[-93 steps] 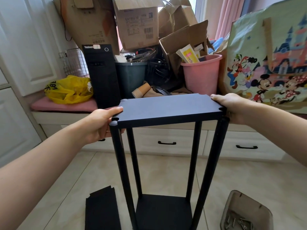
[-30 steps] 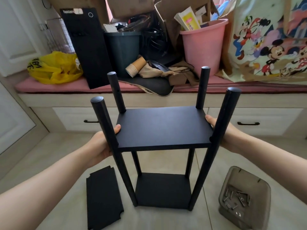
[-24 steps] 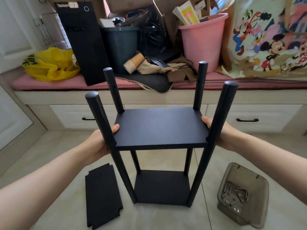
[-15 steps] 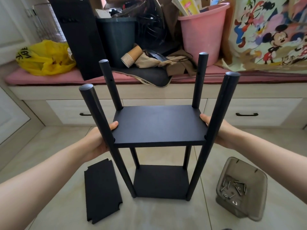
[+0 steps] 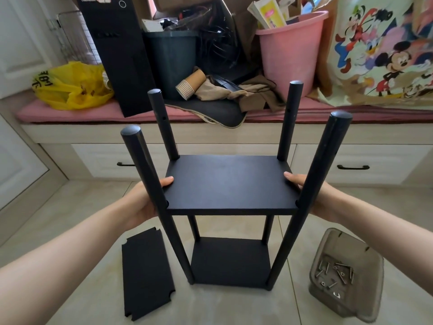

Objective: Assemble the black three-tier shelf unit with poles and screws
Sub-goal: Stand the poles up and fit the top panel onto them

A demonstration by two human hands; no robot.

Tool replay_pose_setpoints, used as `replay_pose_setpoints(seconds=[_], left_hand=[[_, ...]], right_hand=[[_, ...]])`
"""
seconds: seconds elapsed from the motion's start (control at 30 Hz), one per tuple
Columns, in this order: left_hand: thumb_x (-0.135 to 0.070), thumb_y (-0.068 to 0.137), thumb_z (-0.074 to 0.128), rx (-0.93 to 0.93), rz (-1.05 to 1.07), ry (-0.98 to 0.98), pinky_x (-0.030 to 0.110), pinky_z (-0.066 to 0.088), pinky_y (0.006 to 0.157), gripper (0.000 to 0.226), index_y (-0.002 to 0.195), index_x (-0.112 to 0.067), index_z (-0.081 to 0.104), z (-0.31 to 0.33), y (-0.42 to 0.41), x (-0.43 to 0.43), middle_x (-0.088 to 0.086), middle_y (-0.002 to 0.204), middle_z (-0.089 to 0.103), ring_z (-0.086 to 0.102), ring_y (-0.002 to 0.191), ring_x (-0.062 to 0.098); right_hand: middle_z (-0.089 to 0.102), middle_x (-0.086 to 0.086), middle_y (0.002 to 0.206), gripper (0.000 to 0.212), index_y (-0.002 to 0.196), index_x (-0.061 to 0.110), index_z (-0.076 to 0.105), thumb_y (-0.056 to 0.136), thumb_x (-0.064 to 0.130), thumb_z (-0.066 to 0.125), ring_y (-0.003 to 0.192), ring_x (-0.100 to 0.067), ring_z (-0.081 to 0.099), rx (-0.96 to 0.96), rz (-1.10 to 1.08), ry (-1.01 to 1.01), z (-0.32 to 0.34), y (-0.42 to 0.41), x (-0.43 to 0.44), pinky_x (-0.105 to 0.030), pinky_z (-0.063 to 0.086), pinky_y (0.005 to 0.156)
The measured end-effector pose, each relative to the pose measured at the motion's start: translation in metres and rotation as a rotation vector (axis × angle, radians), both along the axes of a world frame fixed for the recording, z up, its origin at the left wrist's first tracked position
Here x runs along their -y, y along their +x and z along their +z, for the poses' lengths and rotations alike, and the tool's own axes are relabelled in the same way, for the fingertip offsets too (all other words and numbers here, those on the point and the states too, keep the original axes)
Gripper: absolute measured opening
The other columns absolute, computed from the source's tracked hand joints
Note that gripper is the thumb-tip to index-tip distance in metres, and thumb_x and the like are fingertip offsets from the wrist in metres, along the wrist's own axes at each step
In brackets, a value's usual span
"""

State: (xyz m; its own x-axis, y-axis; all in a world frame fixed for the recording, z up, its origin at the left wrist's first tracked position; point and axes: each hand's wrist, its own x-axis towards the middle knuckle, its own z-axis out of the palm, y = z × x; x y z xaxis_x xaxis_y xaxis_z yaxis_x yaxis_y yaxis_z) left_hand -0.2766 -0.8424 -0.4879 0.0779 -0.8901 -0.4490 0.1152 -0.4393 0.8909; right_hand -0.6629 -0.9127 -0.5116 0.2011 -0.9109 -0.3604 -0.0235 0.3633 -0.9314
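At the lower right of the frame a smoky, see-through tub [image 5: 328, 242] sits on the tiled floor [image 5: 70, 207], and a loose scatter of metal screws [image 5: 335, 273] lies in its bottom. On the bench across the top of the frame a pink bucket [image 5: 288, 55] holds upright booklets [image 5: 269, 12]. Left of it stands a dark bin [image 5: 171, 59]; you cannot see what is inside. A stack of paper cups [image 5: 189, 84] lies on its side just in front of the bin.

The shelf unit [image 5: 230, 202] stands upright at frame centre, with its bottom board [image 5: 230, 261] on the floor and four poles [image 5: 325, 160] rising at the corners. You hold the middle board [image 5: 230, 181] partway up those poles, roughly level. Your left hand [image 5: 143, 200] clasps its left edge behind the front-left pole, thumb flat on top. Your right hand [image 5: 316, 198] clasps the right edge the same way, behind the front-right pole. The fingers under the board are hidden. Your hands are well apart — one at each short side.

A loose board [image 5: 147, 275] with notched corners lies flat on the floor at lower left, just beside the unit's foot.
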Motion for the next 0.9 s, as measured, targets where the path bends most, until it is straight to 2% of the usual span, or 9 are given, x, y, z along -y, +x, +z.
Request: replay_pose_setpoints(seconds=[0.07, 0.2, 0.3, 0.33, 0.43, 0.57, 0.7, 0.8, 0.9], left_hand=[[-0.044, 0.096, 0.064, 0.05, 0.04, -0.005, 0.037, 0.06, 0.072, 0.044, 0.127, -0.012, 0.065, 0.002, -0.002, 0.009, 0.008, 0.12, 0.073, 0.076, 0.095, 0.022], [-0.06, 0.096, 0.055, 0.181, 0.119, -0.035, 0.031, 0.054, 0.063, 0.042, 0.108, -0.021, 0.065, 0.007, -0.014, 0.029, 0.0, 0.105, 0.073, 0.075, 0.082, 0.016], [-0.057, 0.099, 0.054, 0.217, 0.165, 0.001, 0.027, 0.052, 0.049, 0.041, 0.102, -0.018, 0.066, 0.005, -0.021, 0.039, 0.001, 0.08, 0.076, 0.074, 0.06, 0.016], [-0.055, 0.099, 0.054, 0.223, 0.175, 0.01, 0.026, 0.051, 0.047, 0.04, 0.101, -0.017, 0.067, 0.004, -0.022, 0.04, 0.001, 0.077, 0.075, 0.073, 0.056, 0.016], [-0.053, 0.1, 0.055, 0.229, 0.2, 0.014, 0.024, 0.05, 0.042, 0.04, 0.099, -0.015, 0.066, 0.002, -0.021, 0.042, 0.002, 0.073, 0.074, 0.071, 0.051, 0.016], [-0.052, 0.1, 0.055, 0.199, 0.205, 0.027, 0.023, 0.049, 0.036, 0.04, 0.097, -0.013, 0.063, 0.004, -0.022, 0.041, 0.0, 0.057, 0.072, 0.07, 0.047, 0.016], [-0.049, 0.101, 0.055, 0.248, 0.177, 0.041, 0.023, 0.05, 0.039, 0.039, 0.099, -0.012, 0.066, -0.01, -0.026, 0.034, 0.001, 0.067, 0.075, 0.071, 0.051, 0.014], [-0.052, 0.101, 0.052, 0.289, 0.14, 0.052, 0.024, 0.051, 0.047, 0.041, 0.095, -0.014, 0.067, -0.029, -0.027, 0.03, 0.0, 0.076, 0.076, 0.073, 0.06, 0.016], [-0.053, 0.103, 0.046, 0.281, 0.104, 0.052, 0.029, 0.049, 0.058, 0.039, 0.096, -0.018, 0.064, -0.04, -0.029, 0.028, 0.001, 0.095, 0.071, 0.069, 0.08, 0.017]], right_hand=[[0.078, -0.002, 0.091, 0.04, 0.115, 0.014, 0.064, 0.091, 0.046, 0.066, 0.076, -0.019, 0.076, 0.028, -0.041, 0.018, -0.002, 0.001, 0.001, -0.031, 0.057, 0.055], [0.075, -0.009, 0.098, 0.041, 0.114, 0.011, 0.063, 0.091, 0.045, 0.066, 0.077, -0.023, 0.076, 0.001, -0.078, 0.029, -0.004, 0.006, 0.007, -0.034, 0.058, 0.058], [0.077, -0.006, 0.085, 0.041, 0.113, 0.01, 0.062, 0.089, 0.043, 0.068, 0.072, -0.023, 0.076, 0.0, -0.085, 0.002, -0.006, 0.006, 0.012, -0.03, 0.056, 0.051], [0.077, -0.005, 0.083, 0.041, 0.113, 0.01, 0.062, 0.089, 0.043, 0.069, 0.072, -0.023, 0.076, 0.0, -0.085, -0.005, -0.007, 0.005, 0.015, -0.029, 0.055, 0.05], [0.077, -0.004, 0.083, 0.042, 0.112, 0.011, 0.063, 0.087, 0.043, 0.071, 0.072, -0.023, 0.076, 0.003, -0.087, -0.029, -0.007, 0.004, 0.019, -0.03, 0.056, 0.05], [0.076, -0.003, 0.079, 0.043, 0.11, 0.009, 0.063, 0.087, 0.045, 0.07, 0.067, -0.02, 0.075, -0.02, -0.069, -0.054, -0.006, 0.004, 0.02, -0.027, 0.054, 0.048], [0.075, -0.003, 0.075, 0.049, 0.106, 0.009, 0.066, 0.085, 0.053, 0.066, 0.06, -0.017, 0.072, -0.153, -0.049, -0.047, -0.025, 0.004, 0.01, -0.025, 0.054, 0.048], [0.075, -0.003, 0.081, 0.066, 0.103, 0.01, 0.069, 0.067, 0.065, 0.068, 0.068, -0.019, 0.074, -0.195, -0.02, -0.063, -0.038, 0.003, 0.003, -0.027, 0.057, 0.054], [0.076, -0.001, 0.083, 0.073, 0.102, 0.015, 0.07, 0.056, 0.071, 0.071, 0.071, -0.019, 0.075, -0.198, 0.002, -0.023, -0.047, 0.002, 0.001, -0.028, 0.057, 0.053]])
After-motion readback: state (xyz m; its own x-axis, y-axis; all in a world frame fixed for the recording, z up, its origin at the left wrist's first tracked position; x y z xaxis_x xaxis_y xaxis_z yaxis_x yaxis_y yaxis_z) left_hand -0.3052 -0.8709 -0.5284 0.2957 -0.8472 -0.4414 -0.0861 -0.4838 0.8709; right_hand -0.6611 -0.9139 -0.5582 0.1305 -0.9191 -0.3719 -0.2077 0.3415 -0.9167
